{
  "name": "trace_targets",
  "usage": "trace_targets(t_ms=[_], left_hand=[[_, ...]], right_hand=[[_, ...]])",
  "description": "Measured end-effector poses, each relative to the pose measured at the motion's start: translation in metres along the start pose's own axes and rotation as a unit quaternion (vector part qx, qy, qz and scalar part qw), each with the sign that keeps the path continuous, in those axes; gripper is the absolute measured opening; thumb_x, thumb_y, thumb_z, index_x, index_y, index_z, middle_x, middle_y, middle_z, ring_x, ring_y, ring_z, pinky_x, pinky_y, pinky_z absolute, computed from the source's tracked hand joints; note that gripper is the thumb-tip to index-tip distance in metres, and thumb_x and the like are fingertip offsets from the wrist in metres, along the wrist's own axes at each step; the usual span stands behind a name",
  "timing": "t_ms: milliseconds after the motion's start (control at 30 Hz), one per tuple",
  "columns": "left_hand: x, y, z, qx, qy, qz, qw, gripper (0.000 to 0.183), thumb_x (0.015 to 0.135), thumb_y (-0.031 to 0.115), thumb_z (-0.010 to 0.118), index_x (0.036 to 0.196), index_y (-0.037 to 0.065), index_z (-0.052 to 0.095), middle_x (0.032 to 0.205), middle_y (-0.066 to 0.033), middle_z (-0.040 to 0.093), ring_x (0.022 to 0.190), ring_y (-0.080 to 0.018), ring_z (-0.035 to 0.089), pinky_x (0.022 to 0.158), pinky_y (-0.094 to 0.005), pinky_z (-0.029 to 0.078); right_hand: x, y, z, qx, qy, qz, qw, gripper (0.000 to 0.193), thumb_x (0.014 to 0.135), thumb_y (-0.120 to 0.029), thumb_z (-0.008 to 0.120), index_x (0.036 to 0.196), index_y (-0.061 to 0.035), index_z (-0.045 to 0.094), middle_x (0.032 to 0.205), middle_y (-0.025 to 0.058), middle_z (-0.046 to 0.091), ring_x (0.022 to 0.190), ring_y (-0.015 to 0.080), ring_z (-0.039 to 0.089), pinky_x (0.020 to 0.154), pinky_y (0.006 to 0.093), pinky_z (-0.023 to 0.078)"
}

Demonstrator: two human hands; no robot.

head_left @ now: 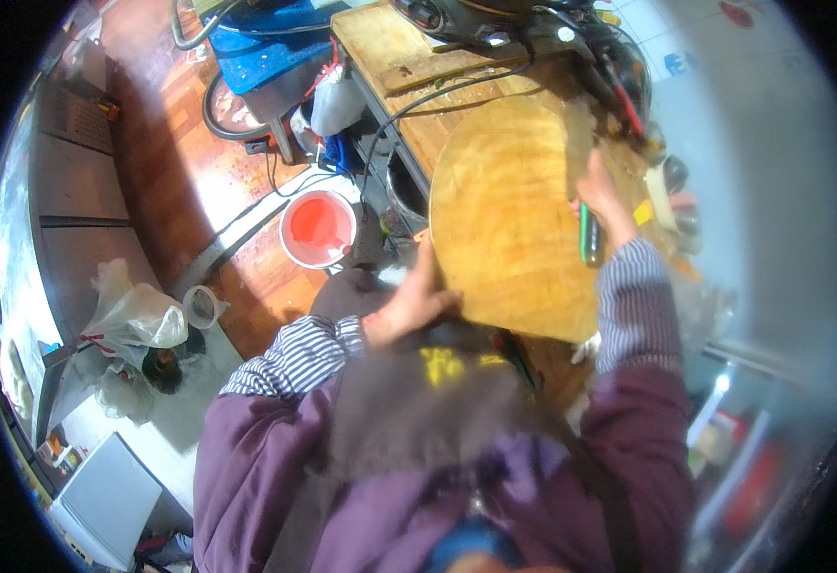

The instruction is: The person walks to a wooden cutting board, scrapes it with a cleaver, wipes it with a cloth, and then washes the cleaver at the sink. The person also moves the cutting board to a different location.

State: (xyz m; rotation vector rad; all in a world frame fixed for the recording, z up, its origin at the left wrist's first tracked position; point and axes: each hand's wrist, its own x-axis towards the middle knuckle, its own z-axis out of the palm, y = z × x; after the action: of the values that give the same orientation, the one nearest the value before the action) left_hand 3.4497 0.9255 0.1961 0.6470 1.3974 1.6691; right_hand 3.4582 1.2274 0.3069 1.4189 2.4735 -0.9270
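One left hand (417, 304), fingers loose, is at the near-left edge of one round board (504, 220); one right hand (608, 199), well apart, grips one knife (579, 143) by the right edge. I've got wide board between, and one bucket (287, 241) left of the bench (420, 134).

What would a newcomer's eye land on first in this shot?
The big, pale round board at the centre, with the left hand at its lower left edge and the right hand at its right, by a green-and-black handle. Next, the white bucket with a bright red inside, left of the board; whether that's liquid I can't tell.
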Motion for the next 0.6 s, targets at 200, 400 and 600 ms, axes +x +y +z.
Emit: trace_targets(t_ms=[200,400,600], left_hand=[[-0.002,0.012,0.000,0.015,0.006,-0.032,0.999,0.092,0.076,-0.008,0.059,0.143,0.013,0.000,0.139,-0.0129,0.030,0.126,-0.0215,0.033,0.097,-0.0334,0.038],[-0.003,0.009,0.001,-0.016,0.004,-0.020,1.000,0.089,0.077,-0.007,0.057,0.143,0.012,0.000,0.136,-0.0132,0.034,0.121,-0.0216,0.040,0.091,-0.0322,0.042],[0.002,0.006,0.001,-0.043,0.006,-0.003,0.999,0.090,0.073,-0.006,0.057,0.141,0.004,-0.002,0.134,-0.0221,0.034,0.126,-0.0275,0.035,0.100,-0.0336,0.034]], right_hand=[[-0.015,-0.041,0.025,-0.123,-0.055,-0.100,0.986,0.040,0.080,0.006,0.043,0.117,0.0018,0.028,0.087,0.0278,0.056,0.058,0.0283,0.060,0.055,0.0377,0.049],[-0.035,-0.037,0.040,-0.231,-0.058,-0.219,0.946,0.050,0.083,-0.001,0.042,0.130,-0.0019,0.024,0.081,0.0242,0.056,0.067,0.0336,0.058,0.061,0.0427,0.046],[-0.072,-0.031,0.048,-0.272,-0.095,-0.364,0.886,0.031,0.092,-0.008,0.033,0.123,-0.0017,0.035,0.097,0.0259,0.058,0.086,0.0447,0.054,0.074,0.0491,0.043]])
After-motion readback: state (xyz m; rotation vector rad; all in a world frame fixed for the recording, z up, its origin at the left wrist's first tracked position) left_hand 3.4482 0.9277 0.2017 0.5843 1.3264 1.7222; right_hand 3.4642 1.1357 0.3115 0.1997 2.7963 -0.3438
